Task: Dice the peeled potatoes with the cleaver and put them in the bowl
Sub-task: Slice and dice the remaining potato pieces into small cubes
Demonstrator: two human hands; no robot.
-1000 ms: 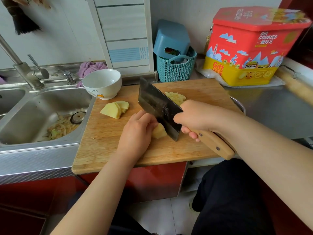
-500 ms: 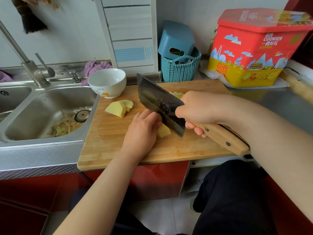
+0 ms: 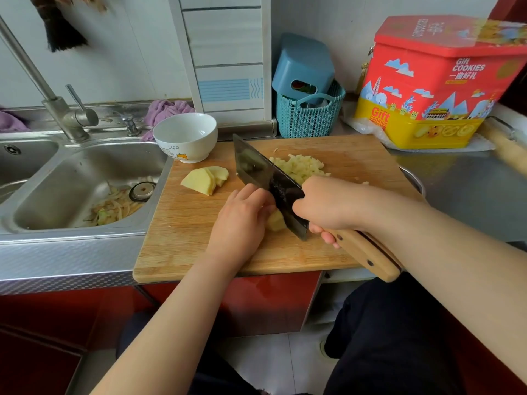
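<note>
On the cutting board [image 3: 199,240], near centre | left hand [image 3: 239,220] pins potato piece [image 3: 276,220] | right hand [image 3: 328,205] grips cleaver [image 3: 265,178], blade now lower against it than a second ago: slicing continues | diced pile [image 3: 302,166] far right, slices [image 3: 205,179] left; bowl [image 3: 185,136] unfilled

Potato piece [image 3: 276,221] mostly hidden under left hand [image 3: 241,220] and behind cleaver [image 3: 268,181]. Diced pile [image 3: 302,166] partly screened by blade and right hand [image 3: 328,205]. Cookie tin [image 3: 439,81] blurred, cut off at right edge.
</note>
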